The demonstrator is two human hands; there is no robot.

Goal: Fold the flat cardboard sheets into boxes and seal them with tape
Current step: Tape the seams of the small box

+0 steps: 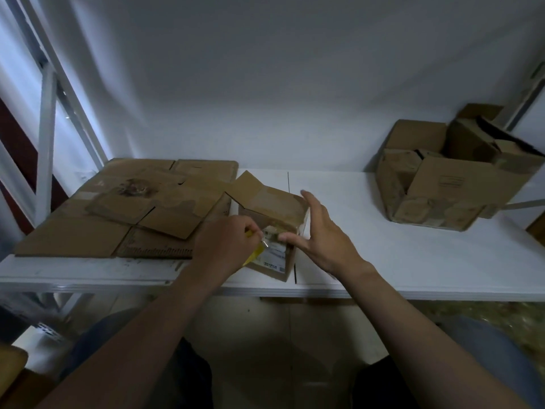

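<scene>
Sitting on bench: small brown cardboard box (274,208), folded up, at the near edge of the white bench (383,231), right in front of the person.
Box top: flaps down, with pale tape patches on them; one flap (246,184) at the far-left corner stands up.
Box front: white printed label (272,256); text too small to read.
Left hand (224,240): fingers curled, gripping a yellow object (255,255) against the box's near top edge. Can't tell what kind of tool it is.
Tape: crinkled clear strip (269,233) at the near top edge, between the two hands, touching the left fingertips.
Right hand (321,231): open, fingers straight and spread. Thumb tip rests on the box's near top edge just beside the strip; index finger reaches up along the right side of the box.
Flat stock: stack of flat brown cardboard sheets (132,202) on the left part of the bench, overlapping at angles, its right edge touching the small box.
Far right: larger open brown cardboard box (460,184), flaps up, more cardboard pieces inside, well apart from the small box.
Background: plain white wall (265,84); white window frame (47,113) at left.
Light: dim, detail soft.
</scene>
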